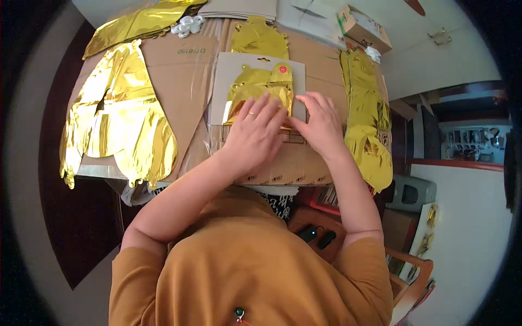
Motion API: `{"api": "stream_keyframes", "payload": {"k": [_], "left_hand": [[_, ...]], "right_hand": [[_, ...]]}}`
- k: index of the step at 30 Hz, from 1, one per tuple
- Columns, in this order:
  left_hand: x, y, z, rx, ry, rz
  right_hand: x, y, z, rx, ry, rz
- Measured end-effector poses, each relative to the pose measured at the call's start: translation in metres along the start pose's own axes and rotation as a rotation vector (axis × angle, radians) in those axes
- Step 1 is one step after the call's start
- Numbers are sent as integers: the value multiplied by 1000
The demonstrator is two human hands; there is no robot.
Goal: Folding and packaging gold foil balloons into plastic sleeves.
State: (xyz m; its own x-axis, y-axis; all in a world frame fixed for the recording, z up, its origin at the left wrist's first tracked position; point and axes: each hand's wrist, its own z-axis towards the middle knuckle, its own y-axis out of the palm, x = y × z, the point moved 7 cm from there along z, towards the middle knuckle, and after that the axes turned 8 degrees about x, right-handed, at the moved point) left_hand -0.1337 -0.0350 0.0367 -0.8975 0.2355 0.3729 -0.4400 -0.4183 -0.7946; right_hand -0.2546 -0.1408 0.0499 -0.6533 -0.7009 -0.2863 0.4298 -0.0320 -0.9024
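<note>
- Cardboard-covered bench in a cluttered room, with a printed box and a white clump along its far side.
- At centre, flat on the cardboard: a pale card with a hanging slot near its far edge, folded gold foil across its face, and a round red sticker toward the far right corner.
- Left hand palm down over the near part of the foil, fingers long and slightly parted, apparently pressing rather than gripping.
- Right hand at the card's near right side, thumb spread from loosely bent fingers, near the foil's corner; nothing clearly pinched, contact at the thumb tip impossible to tell.
- All around, more gold: a large crinkled sheet to the left, another sheet beyond it, a long piece to the right, and a foil panel just past the card.
- Best done, it seems, with the left palm as a light weight: smooth from middle to edge, tuck the near corner with the right thumb.
- Keep nails off the thin foil, likely quick to crease; keep folds inside the card's border.
</note>
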Motion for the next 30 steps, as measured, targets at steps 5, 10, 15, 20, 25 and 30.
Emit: {"api": "stream_keyframes", "payload": {"k": [5, 10, 15, 20, 25, 30], "left_hand": [[-14, 14, -4, -50, -38, 95], [-13, 13, -2, -71, -52, 111], [-11, 9, -2, -78, -77, 108], [-10, 11, -1, -90, -67, 145], [-9, 16, 0, -143, -62, 188], [-9, 15, 0, -163, -84, 185]], "right_hand": [[46, 10, 33, -74, 114, 298], [81, 34, 107, -114, 128, 349], [69, 42, 146, -494, 76, 243], [105, 23, 195, -191, 289, 533], [212, -14, 214, 286, 504, 693], [268, -71, 147, 328, 658, 622]]}}
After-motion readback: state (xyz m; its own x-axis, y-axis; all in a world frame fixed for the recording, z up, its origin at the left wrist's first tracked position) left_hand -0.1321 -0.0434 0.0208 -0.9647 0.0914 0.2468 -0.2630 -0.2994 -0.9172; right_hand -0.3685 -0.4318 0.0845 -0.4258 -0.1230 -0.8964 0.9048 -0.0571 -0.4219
